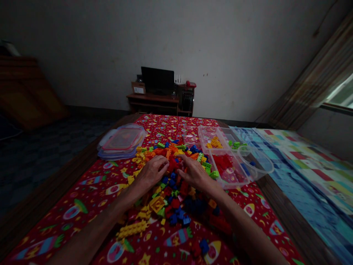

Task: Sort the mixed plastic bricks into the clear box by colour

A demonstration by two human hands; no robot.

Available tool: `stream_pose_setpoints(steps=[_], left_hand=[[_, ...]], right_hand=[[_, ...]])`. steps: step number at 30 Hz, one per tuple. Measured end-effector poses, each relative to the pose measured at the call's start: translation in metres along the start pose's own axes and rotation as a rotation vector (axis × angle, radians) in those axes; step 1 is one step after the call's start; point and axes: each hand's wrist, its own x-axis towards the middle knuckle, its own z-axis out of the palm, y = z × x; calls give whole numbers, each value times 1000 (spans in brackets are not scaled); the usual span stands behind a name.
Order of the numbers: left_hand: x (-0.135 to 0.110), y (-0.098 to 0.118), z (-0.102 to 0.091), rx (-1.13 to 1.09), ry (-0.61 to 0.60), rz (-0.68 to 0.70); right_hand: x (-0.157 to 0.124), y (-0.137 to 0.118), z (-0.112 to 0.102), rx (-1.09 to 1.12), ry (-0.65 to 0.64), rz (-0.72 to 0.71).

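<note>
A large heap of toy building bricks point(157, 204) in red, blue, yellow, green and orange spreads over the table. My left hand point(153, 170) rests over the heap's left side, its fingers curled and thumb tip close to them; anything between them is too dark to make out. Facing it from the right is my right hand point(193, 171), low over the bricks, thumb and fingers apart with red and blue bricks below. To the right stands a clear divided box point(202, 138). Its compartments hold yellow bricks point(215, 142), green bricks point(234, 144) and red bricks point(223, 163) separately.
Stacked plastic lids point(121, 141) lie at the table's left. A round clear tub point(268, 167) with blue pieces overlaps the box's right side. The red patterned tablecloth point(91, 198) covers the table. Beyond stands a desk point(154, 98) with a monitor point(157, 80); a bed point(309, 176) adjoins the right.
</note>
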Motion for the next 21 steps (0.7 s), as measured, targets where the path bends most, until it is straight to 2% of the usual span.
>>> stream_pose_setpoints(steps=[5, 14, 18, 21], left_hand=[[-1, 5, -1, 3, -11, 70], [-2, 14, -2, -15, 11, 117], [-1, 11, -4, -31, 54, 111], [0, 7, -6, -34, 75, 114]], right_hand=[[-2, -1, -2, 17, -25, -29], [1, -5, -16, 80, -52, -8], [3, 9, -42, -35, 74, 120], [-4, 30, -68, -233, 196, 228]])
